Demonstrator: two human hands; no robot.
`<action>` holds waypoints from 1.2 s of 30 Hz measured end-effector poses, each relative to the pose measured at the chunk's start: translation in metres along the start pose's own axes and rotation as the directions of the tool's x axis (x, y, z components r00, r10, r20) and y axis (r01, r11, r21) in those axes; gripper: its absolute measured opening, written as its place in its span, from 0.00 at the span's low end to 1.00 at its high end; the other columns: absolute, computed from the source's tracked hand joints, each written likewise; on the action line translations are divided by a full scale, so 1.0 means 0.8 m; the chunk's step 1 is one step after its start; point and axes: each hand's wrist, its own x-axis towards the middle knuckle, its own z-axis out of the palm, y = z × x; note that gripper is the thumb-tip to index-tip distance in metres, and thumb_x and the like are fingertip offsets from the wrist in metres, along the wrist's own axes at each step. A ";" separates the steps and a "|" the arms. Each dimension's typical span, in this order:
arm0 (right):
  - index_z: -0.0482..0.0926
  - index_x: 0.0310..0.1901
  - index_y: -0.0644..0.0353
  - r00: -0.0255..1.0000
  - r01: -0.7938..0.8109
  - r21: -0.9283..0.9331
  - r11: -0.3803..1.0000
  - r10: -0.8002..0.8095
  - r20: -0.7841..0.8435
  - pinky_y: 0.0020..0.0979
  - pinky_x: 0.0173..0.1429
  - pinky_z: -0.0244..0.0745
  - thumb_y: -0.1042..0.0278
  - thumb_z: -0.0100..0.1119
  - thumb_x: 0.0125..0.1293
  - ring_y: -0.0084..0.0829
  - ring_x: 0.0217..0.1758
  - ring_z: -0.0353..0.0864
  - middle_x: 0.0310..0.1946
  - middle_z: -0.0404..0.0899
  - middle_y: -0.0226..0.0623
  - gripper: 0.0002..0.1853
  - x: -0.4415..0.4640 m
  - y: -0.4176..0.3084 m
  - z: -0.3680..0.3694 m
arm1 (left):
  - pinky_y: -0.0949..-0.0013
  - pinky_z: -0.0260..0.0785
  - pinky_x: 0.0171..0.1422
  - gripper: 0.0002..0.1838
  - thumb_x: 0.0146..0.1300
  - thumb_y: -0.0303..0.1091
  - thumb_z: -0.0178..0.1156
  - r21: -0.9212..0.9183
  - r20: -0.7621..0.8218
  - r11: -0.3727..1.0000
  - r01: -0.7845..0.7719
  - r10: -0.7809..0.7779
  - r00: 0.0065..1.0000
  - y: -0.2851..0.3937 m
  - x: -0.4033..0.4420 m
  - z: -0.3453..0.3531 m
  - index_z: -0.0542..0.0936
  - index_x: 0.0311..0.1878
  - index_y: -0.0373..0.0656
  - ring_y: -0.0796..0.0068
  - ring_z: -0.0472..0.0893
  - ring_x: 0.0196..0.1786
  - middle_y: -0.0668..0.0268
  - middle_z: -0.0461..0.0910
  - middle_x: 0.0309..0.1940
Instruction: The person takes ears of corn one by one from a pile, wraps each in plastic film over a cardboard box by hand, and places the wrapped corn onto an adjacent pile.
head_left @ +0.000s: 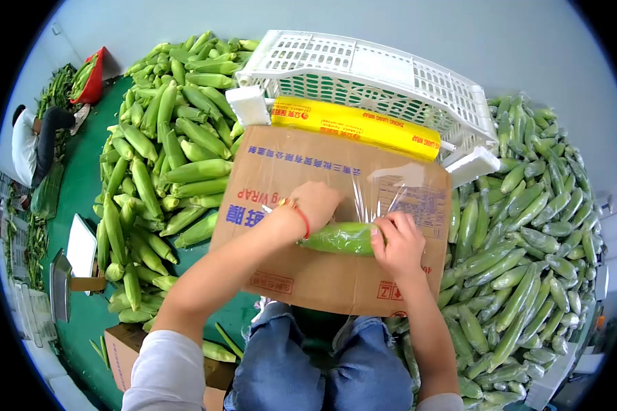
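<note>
An ear of corn in green husk (343, 238) lies across the cardboard box in front of me, with clear film over it. My right hand (399, 245) is closed around its right end, thumb on top. My left hand (314, 203), with a red band at the wrist, is just above the left part of the corn. Its fingers are curled down on the clear plastic wrap (367, 195), and their tips are partly hidden. The wrap stretches down over the cardboard box (267, 226) from the yellow-labelled wrap roll (356, 125) at the box's far edge.
Behind the roll stands a white plastic crate (363, 61). Unwrapped corn is heaped on the left (185, 137), film-wrapped corn on the right (521, 274). A scale (62, 281) stands at the left. Farther off, another person (38, 140) sits near a red container (90, 79).
</note>
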 end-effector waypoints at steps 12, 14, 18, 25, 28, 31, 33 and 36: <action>0.73 0.58 0.54 0.933 0.187 0.094 0.978 -0.207 0.295 0.51 0.68 0.62 0.45 0.63 0.59 0.48 0.65 0.68 0.63 0.68 0.43 0.30 -0.034 -0.070 -0.053 | 0.42 0.47 0.76 0.41 0.63 0.53 0.57 0.101 -0.431 0.973 0.208 -0.145 0.891 0.038 -0.075 0.043 0.61 0.72 0.35 0.50 0.57 0.76 0.48 0.56 0.74; 0.72 0.60 0.54 0.901 0.329 -0.040 0.943 -0.301 0.311 0.51 0.68 0.62 0.43 0.66 0.56 0.48 0.64 0.68 0.63 0.70 0.42 0.34 -0.017 -0.058 -0.031 | 0.49 0.50 0.77 0.39 0.61 0.45 0.61 0.147 -0.421 0.979 0.141 -0.068 0.905 -0.010 -0.016 0.009 0.61 0.71 0.32 0.52 0.57 0.76 0.48 0.54 0.74; 0.73 0.55 0.53 0.871 0.339 -0.108 0.935 -0.269 0.411 0.45 0.60 0.71 0.42 0.71 0.47 0.42 0.58 0.74 0.52 0.76 0.38 0.36 0.075 -0.012 0.009 | 0.63 0.56 0.76 0.42 0.55 0.37 0.67 0.125 0.006 0.992 -0.028 0.027 1.000 -0.061 0.082 -0.010 0.60 0.70 0.29 0.53 0.58 0.75 0.46 0.52 0.75; 0.75 0.52 0.55 0.686 0.217 0.184 0.959 -0.284 0.670 0.45 0.37 0.78 0.47 0.72 0.47 0.45 0.34 0.83 0.33 0.82 0.42 0.32 0.033 -0.041 -0.027 | 0.61 0.66 0.70 0.44 0.50 0.38 0.72 0.142 0.157 0.989 -0.037 0.015 0.987 -0.039 0.078 -0.017 0.65 0.68 0.29 0.55 0.68 0.70 0.50 0.55 0.74; 0.75 0.55 0.54 0.311 0.011 0.293 0.956 -0.282 0.908 0.42 0.40 0.80 0.44 0.68 0.54 0.44 0.38 0.84 0.37 0.83 0.42 0.31 -0.015 -0.081 -0.089 | 0.64 0.60 0.74 0.46 0.53 0.41 0.71 0.116 0.229 0.991 -0.065 0.037 0.973 -0.041 0.076 -0.029 0.61 0.71 0.31 0.53 0.61 0.74 0.46 0.54 0.74; 0.71 0.61 0.53 0.443 -0.294 0.364 0.884 -0.212 0.871 0.46 0.44 0.81 0.40 0.62 0.60 0.43 0.43 0.85 0.45 0.81 0.48 0.34 -0.065 -0.064 -0.123 | 0.62 0.59 0.74 0.39 0.57 0.42 0.67 -0.368 -0.139 0.922 -0.120 0.073 0.988 -0.037 0.042 -0.037 0.67 0.69 0.38 0.53 0.62 0.74 0.46 0.59 0.72; 0.70 0.62 0.53 0.556 -0.691 0.425 0.585 0.054 0.830 0.47 0.44 0.82 0.39 0.58 0.62 0.44 0.43 0.85 0.47 0.80 0.51 0.33 -0.066 -0.055 -0.126 | 0.55 0.56 0.75 0.31 0.62 0.44 0.63 -0.487 -0.566 0.815 -0.314 -0.021 0.824 0.007 -0.012 -0.025 0.72 0.67 0.42 0.50 0.62 0.74 0.45 0.62 0.71; 0.72 0.56 0.60 0.257 -0.895 0.283 -0.346 0.120 0.959 0.45 0.37 0.84 0.37 0.51 0.65 0.48 0.37 0.84 0.40 0.80 0.53 0.32 -0.056 -0.057 -0.119 | 0.51 0.57 0.74 0.32 0.61 0.44 0.63 -0.239 -0.689 0.830 -0.504 0.221 0.690 0.064 -0.065 -0.001 0.72 0.66 0.41 0.48 0.60 0.74 0.48 0.61 0.71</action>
